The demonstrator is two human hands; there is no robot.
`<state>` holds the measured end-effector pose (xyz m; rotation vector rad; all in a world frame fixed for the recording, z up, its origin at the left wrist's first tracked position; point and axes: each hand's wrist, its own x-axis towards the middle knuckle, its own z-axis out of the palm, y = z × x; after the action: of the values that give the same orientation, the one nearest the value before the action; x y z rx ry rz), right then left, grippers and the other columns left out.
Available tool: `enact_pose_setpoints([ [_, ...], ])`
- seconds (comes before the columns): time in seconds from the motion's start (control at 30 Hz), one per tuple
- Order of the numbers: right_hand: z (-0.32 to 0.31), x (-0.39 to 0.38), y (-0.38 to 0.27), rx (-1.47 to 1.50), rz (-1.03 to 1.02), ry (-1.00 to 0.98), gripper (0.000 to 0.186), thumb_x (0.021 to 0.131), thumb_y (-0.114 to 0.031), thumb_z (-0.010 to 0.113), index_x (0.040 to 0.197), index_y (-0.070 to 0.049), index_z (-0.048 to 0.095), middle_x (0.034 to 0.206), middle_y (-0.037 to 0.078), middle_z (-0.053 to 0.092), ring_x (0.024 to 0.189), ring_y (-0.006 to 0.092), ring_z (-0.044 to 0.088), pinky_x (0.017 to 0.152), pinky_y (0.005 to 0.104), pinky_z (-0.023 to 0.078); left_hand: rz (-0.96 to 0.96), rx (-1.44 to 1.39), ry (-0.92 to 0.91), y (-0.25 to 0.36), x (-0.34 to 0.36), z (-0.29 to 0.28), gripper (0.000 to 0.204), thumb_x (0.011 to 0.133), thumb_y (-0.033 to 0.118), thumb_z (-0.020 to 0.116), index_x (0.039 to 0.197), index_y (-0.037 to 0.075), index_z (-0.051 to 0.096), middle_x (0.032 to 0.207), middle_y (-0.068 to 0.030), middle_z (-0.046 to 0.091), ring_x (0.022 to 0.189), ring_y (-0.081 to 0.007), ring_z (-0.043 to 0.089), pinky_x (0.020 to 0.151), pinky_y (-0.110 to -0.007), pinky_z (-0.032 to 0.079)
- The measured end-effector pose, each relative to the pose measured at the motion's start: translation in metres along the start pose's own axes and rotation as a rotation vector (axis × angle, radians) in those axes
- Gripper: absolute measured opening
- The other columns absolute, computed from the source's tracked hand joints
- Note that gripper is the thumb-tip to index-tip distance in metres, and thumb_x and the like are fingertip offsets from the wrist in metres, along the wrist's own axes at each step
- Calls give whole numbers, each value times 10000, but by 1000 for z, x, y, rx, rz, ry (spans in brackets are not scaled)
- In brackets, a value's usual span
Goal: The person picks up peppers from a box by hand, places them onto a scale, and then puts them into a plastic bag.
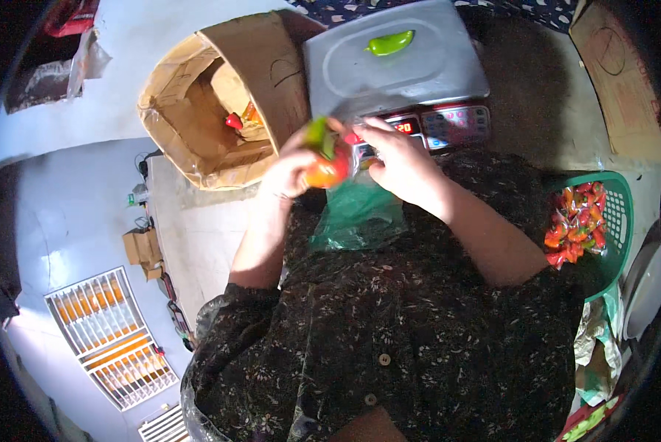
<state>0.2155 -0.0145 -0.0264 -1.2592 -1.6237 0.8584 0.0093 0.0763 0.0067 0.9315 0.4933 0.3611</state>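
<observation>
My left hand [290, 166] grips a red-orange pepper [324, 171] and a green pepper [318, 132], slightly blurred. Beside it, my right hand [397, 158] holds the top of a green translucent plastic bag [356, 217], which hangs down in front of my shirt. Just beyond both hands is a grey weighing scale [448, 59] with a lit red display and keypad. One green pepper [389, 43] lies on its pan.
A cardboard box [172, 110] at the left holds a few peppers [234, 121]. A green basket [618, 225] at the right holds several bagged red, orange and green peppers. An upright cardboard piece [618, 81] stands at the back right.
</observation>
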Motion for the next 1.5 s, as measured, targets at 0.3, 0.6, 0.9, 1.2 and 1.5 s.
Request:
enact_pose_setpoints([
  [0.3,4,-6,-16,-92,-61,-93,694,702,82,546,1356,-15,336,1416,150,319,1211,300,451,968,331,431,-349,-271,383,-45,-13,13,416,847,315,541,1134,18,491,945,-120,619,750,-204,638,609,-306,551],
  [0.6,24,-7,-8,-79,-110,58,592,719,13,550,1293,27,405,1371,149,394,1035,323,559,871,368,474,-43,-394,565,-66,18,38,328,912,226,521,1196,63,499,1134,-79,569,1033,-199,557,854,-346,487],
  [0.9,9,-6,-18,-76,-129,70,528,730,1,512,1254,25,452,1375,104,405,808,318,627,713,390,514,-373,1377,367,-20,27,69,374,873,239,489,1133,-26,535,1137,-218,569,1023,-308,571,852,-341,454],
  [1.2,-2,3,-1,-75,65,4,457,733,61,497,1173,-53,547,1231,131,504,984,330,585,830,382,493,-53,1006,137,78,46,77,284,900,247,556,971,-16,638,862,-51,657,847,-107,578,787,-265,452],
  [1.5,1,21,23,-197,153,-109,278,778,-23,515,1016,-58,655,1080,183,605,944,325,606,847,369,476,480,1966,332,9,194,-29,469,800,265,650,1214,104,502,1120,-133,578,1041,-337,553,910,-357,432],
])
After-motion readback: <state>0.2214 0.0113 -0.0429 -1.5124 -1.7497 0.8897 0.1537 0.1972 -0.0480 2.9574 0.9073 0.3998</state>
